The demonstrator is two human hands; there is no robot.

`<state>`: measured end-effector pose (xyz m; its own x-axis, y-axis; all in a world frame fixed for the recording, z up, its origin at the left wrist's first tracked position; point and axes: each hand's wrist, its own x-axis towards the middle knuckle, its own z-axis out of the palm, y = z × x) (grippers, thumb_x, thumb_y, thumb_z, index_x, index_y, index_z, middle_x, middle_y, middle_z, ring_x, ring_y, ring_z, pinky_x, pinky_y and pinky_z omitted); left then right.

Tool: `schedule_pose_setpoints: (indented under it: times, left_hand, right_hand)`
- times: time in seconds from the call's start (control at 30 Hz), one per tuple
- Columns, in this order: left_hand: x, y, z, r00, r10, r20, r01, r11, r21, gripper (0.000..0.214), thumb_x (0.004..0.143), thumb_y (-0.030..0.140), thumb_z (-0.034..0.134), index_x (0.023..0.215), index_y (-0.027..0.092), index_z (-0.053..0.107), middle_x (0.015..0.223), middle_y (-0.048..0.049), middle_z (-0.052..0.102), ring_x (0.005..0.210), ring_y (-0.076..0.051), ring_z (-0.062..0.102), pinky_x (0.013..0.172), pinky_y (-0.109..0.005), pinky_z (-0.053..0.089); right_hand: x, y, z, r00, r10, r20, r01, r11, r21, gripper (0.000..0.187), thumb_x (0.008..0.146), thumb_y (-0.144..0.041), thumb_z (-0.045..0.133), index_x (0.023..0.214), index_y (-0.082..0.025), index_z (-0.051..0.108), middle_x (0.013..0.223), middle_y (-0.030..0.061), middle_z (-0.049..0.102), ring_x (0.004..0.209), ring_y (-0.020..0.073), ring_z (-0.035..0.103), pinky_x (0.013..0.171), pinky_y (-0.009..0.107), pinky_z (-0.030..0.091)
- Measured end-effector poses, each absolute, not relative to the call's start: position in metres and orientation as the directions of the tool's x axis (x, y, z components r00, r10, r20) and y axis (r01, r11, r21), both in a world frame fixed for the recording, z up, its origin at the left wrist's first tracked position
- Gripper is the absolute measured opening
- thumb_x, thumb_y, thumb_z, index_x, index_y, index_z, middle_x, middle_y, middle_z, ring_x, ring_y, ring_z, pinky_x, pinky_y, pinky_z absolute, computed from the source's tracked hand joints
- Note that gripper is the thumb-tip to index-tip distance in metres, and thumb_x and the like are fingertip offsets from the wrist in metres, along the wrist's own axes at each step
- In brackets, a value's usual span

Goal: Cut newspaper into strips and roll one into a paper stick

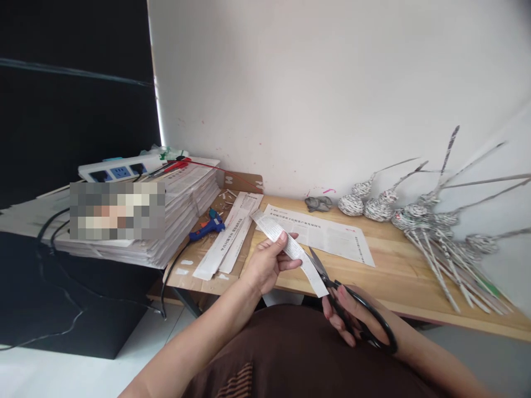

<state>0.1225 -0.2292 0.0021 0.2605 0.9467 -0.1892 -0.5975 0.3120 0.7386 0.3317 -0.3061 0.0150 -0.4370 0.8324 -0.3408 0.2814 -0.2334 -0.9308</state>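
Observation:
My left hand (pixel 269 262) pinches a narrow strip of newspaper (pixel 309 270) between thumb and fingers, above the front edge of the table. The strip slants from upper left to lower right. In my right hand (pixel 346 312) is a pair of black-handled scissors (pixel 373 315), fingers wrapped round the handles. Its blades point up and left, along the right side of the strip near its lower end; whether they touch the paper I cannot tell. A printed newspaper sheet (pixel 340 236) lies flat on the table just beyond my hands.
Left of my hands, folded newspaper strips (pixel 224 243) and a blue glue gun (pixel 209 225) rest on cardboard (pixel 188 276). A tall newspaper stack (pixel 182 221) carries a power strip (pixel 120 168). Woven paper gourd shapes (pixel 379 207) and rolled paper sticks (pixel 446 276) occupy the wooden table's (pixel 390 287) right side.

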Motion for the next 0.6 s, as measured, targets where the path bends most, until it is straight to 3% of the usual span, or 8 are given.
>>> schedule_pose_setpoints:
  times: [0.17,0.37,0.6]
  left_hand:
    - [0.123,-0.231,0.001,0.28,0.945,-0.169,-0.589,0.309,0.747,0.022,0.087,0.026,0.063,0.09,0.008,0.075,0.085,-0.0099,0.071,0.072,-0.013,0.068,0.061,-0.017,0.059]
    - [0.13,-0.233,-0.003,0.298,0.934,-0.198,-0.574,0.342,0.744,0.016,0.084,0.021,0.066,0.086,0.008,0.075,0.083,-0.008,0.07,0.067,-0.011,0.067,0.059,-0.017,0.06]
    - [0.124,-0.233,0.0,0.301,0.925,-0.232,-0.595,0.372,0.713,0.034,0.091,0.037,0.056,0.112,0.015,0.07,0.076,-0.0058,0.068,0.06,-0.013,0.068,0.055,-0.025,0.062]
  right_hand:
    - [0.331,-0.304,0.012,-0.447,0.823,-0.351,0.317,-0.221,-0.922,0.061,0.091,-0.068,0.036,0.088,-0.014,0.062,0.067,0.0002,0.055,0.048,0.0074,0.047,0.047,0.023,0.027]
    - [0.323,-0.302,0.024,-0.48,0.829,-0.287,0.329,-0.134,-0.935,0.057,0.093,-0.066,0.033,0.083,-0.016,0.058,0.067,0.0006,0.056,0.05,0.0091,0.048,0.05,0.024,0.032]
    - [0.321,-0.301,0.02,-0.501,0.827,-0.254,0.29,-0.116,-0.95,0.058,0.093,-0.067,0.031,0.08,-0.016,0.056,0.065,0.0,0.055,0.047,0.0079,0.048,0.046,0.022,0.031]
